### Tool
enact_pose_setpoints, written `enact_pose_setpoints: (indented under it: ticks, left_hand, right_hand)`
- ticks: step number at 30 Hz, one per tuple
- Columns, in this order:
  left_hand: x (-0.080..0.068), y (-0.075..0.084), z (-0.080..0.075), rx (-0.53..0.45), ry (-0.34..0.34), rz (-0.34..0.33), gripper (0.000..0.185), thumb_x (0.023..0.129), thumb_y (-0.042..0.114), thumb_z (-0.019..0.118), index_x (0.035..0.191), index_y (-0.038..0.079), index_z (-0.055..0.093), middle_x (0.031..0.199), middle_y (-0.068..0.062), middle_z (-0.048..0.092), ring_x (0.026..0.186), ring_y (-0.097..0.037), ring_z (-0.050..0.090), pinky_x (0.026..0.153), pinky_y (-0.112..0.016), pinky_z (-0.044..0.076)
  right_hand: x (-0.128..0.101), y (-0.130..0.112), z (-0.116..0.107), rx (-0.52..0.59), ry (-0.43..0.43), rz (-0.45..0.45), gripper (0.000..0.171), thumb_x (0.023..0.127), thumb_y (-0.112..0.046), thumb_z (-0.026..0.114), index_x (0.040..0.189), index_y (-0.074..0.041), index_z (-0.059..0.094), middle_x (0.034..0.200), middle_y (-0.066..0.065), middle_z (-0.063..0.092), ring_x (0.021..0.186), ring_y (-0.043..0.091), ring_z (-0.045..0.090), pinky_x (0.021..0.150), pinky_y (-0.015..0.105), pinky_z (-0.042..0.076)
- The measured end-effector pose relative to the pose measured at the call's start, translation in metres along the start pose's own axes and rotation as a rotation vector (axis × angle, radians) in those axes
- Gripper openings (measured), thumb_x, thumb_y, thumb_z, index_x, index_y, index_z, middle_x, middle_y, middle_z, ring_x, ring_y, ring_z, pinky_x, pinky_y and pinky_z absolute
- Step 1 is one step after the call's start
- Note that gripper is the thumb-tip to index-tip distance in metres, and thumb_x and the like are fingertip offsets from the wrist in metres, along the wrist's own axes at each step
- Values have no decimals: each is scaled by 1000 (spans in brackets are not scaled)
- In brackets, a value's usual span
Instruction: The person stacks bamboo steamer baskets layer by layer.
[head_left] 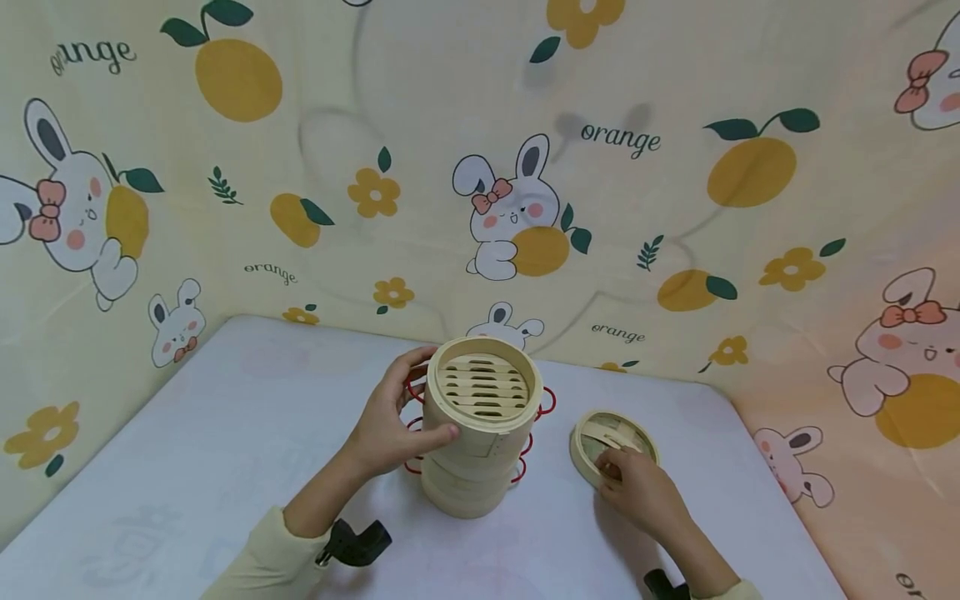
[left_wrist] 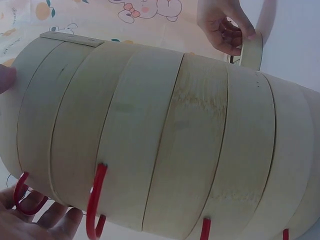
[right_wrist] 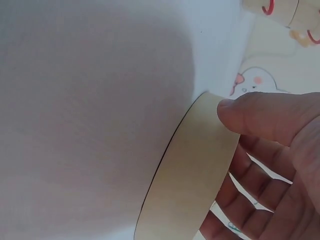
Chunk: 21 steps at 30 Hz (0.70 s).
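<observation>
A tall stack of round bamboo steamer baskets [head_left: 465, 487] stands upright on the table, its slatted top tier [head_left: 483, 387] facing up and red loop handles [head_left: 549, 401] down both sides. My left hand [head_left: 386, 425] grips the upper part of the stack from the left, thumb across the front and fingers behind. In the left wrist view, the fingers [left_wrist: 37, 220] lie by a red loop. To the right, a bamboo steamer lid [head_left: 579, 458] lies on the table. My right hand [head_left: 641, 492] holds its near edge, with the thumb [right_wrist: 250, 115] on the outer rim and fingers over the top.
The white table [head_left: 225, 433] extends around the stack and the lid. Behind it hangs a cloth [head_left: 420, 108] printed with rabbits and oranges. A black wrist mount [head_left: 356, 543] sits on the left forearm, and another [head_left: 663, 585] on the right.
</observation>
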<state>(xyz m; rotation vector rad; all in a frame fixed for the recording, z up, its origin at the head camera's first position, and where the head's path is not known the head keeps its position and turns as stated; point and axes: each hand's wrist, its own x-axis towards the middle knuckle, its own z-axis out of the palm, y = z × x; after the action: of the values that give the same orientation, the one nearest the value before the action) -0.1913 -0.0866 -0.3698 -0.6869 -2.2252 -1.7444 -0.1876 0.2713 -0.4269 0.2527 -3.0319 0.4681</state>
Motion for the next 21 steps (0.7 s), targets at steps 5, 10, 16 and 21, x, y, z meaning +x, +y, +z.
enact_pose_setpoints:
  ticks: [5,10,16,21]
  left_hand:
    - [0,-1,0,2,1,-15,87,71,21,82,145,15,36,145,-3,43,133,-27,43,106,-55,39]
    - [0,-2,0,3,1,-16,87,71,21,82,145,16,36,144,-3,44,132,-27,44,106,-56,39]
    - [0,-3,1,10,0,-19,87,71,22,82,145,18,36,144,-2,44,132,-26,44,105,-56,39]
    - [1,-3,0,8,1,-8,86,71,21,82,144,18,37,143,-2,44,131,-26,45,105,-55,40]
  right_hand:
    - [1,1,1,-13,-4,1,22,72,-4,74,89,-14,69,78,-2,59,73,11,55,62,31,46]
    - [1,3,3,-42,8,-11,22,71,-3,76,89,-14,68,77,-2,59,71,11,55,60,31,46]
    - [1,4,5,-89,54,-33,23,71,-4,77,89,-15,68,78,-2,60,70,12,56,58,32,46]
    - [2,6,6,-108,101,-60,24,70,-2,73,89,-16,67,77,-1,60,67,12,54,55,31,43]
